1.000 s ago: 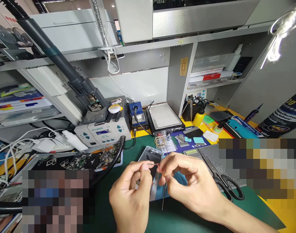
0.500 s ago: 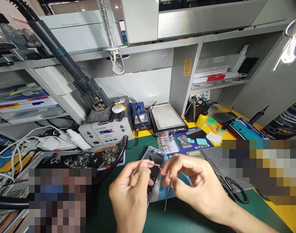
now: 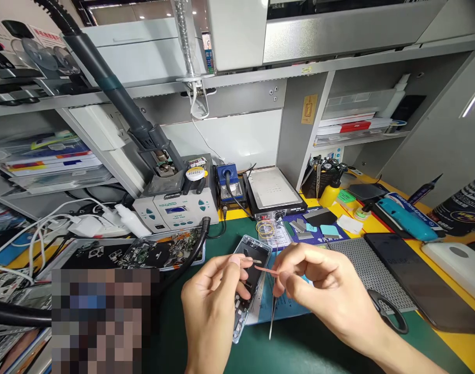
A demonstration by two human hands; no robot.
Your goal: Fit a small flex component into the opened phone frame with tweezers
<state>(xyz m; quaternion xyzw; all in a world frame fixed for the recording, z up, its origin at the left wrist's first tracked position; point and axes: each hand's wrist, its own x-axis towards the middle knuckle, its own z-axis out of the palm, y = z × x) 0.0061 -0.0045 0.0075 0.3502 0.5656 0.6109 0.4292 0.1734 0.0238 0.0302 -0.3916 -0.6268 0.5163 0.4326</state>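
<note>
My left hand (image 3: pixel 216 298) pinches a small, narrow pale piece (image 3: pixel 256 262) between thumb and forefinger. A thin reddish strip (image 3: pixel 266 270) is pinched by my right hand (image 3: pixel 325 291), its free tip close to the pale piece. Whether the two still touch, I cannot tell. Metal tweezers (image 3: pixel 271 322) hang point down beneath my right hand, apparently tucked in its curled fingers. Under and between both hands lies an opened phone housing (image 3: pixel 240 326), partly covered by my left fingers. It rests partly on a blue printed sheet (image 3: pixel 266 306).
Black-handled scissors (image 3: pixel 393 311) lie right of my right hand, near a dark phone (image 3: pixel 417 280) and a perforated mat (image 3: pixel 378 265). Behind stand a hot plate (image 3: pixel 272 189), a soldering iron stand (image 3: pixel 232 189) and a grey rework station (image 3: pixel 179 208). Circuit boards (image 3: pixel 159 252) fill a tray at left.
My right hand has drawn slightly away from my left, and more of the reddish strip shows between them. The view has shifted a little, bringing the dark phone into sight at right.
</note>
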